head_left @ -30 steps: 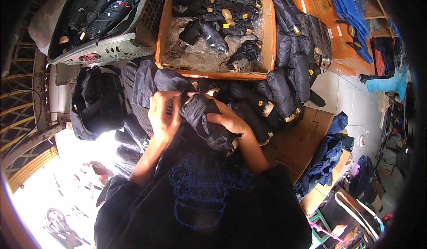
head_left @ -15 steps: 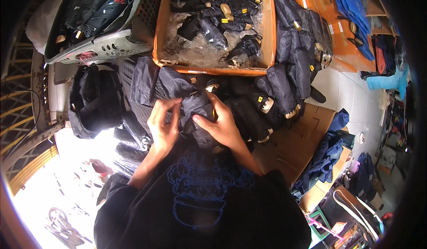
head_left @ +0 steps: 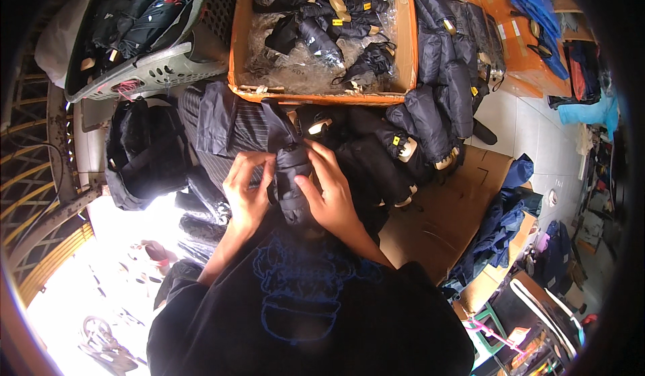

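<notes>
In front of my chest is a black folding umbrella (head_left: 293, 182), its cloth wrapped into a narrow roll that points away from me. My left hand (head_left: 248, 189) pinches the cloth along its left side with thumb and fingertips. On the other side, my right hand (head_left: 329, 189) grips the roll, thumb lying across the top and fingers behind it. Dark cloth (head_left: 279, 126) sticks out just past the roll's far end. To the right of my hands lie several black umbrellas (head_left: 376, 168) with pale handle ends, close together. The underside of the held roll is hidden.
Beyond my hands stands an open cardboard box (head_left: 322, 98) with umbrellas and clear plastic wrap. A grey crate (head_left: 168, 70) holding more umbrellas is at the far left. A black bag (head_left: 144, 151) sits left, and a flat cardboard piece (head_left: 437, 218) lies right.
The cloth, loose and bunched before, now forms a narrower, straighter roll. My right hand has turned and shifted slightly left along it; my left hand stays nearly in place.
</notes>
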`<action>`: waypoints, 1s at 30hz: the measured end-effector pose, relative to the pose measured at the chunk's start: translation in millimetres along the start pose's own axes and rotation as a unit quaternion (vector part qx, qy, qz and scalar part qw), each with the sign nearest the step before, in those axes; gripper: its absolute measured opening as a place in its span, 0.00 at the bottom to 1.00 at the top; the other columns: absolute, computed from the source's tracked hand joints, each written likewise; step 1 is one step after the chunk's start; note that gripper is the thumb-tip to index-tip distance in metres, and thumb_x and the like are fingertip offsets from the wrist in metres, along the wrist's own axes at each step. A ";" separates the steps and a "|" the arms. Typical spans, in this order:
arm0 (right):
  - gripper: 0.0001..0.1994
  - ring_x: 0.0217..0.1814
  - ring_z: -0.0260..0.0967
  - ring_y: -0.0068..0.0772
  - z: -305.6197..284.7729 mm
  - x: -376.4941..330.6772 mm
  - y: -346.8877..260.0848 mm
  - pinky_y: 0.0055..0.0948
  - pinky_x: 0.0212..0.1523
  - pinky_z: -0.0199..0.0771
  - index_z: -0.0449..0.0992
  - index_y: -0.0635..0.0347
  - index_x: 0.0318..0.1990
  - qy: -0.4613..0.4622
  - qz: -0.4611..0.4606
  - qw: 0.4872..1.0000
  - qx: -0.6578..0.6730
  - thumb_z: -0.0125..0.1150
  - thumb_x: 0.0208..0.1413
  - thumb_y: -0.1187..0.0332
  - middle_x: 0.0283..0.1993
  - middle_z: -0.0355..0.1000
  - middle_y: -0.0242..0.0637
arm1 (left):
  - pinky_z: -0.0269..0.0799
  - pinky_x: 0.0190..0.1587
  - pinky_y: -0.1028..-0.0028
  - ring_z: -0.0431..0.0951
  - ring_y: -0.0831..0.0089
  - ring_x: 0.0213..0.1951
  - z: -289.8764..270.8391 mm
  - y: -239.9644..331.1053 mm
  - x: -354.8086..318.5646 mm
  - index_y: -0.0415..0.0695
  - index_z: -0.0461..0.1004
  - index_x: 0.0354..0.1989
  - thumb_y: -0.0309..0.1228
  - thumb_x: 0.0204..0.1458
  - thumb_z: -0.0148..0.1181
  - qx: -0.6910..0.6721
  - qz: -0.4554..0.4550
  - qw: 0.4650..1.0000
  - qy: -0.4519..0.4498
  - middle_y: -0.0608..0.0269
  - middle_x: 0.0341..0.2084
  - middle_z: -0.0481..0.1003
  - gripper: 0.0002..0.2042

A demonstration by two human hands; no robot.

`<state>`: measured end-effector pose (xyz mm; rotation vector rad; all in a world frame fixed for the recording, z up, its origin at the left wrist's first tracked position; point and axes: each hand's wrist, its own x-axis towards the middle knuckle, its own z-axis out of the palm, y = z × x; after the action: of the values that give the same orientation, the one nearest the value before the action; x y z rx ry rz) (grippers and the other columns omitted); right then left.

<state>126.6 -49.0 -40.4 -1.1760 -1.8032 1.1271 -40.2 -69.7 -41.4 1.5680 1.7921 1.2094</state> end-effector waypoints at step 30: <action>0.28 0.58 0.66 0.49 -4.1 -2.2 1.2 0.35 0.55 0.68 0.69 0.68 0.52 0.025 0.033 0.999 0.026 0.72 0.41 0.72 0.56 0.67 0.49 | 0.67 0.40 0.67 0.71 0.61 0.35 7.0 8.9 2.9 0.39 0.73 0.33 0.14 0.44 0.60 -0.009 0.097 0.995 0.004 0.56 0.29 0.72 0.08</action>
<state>131.3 -49.6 -40.2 -1.2303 -1.6992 1.1648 -30.4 -65.1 -36.9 1.7632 1.6580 1.3167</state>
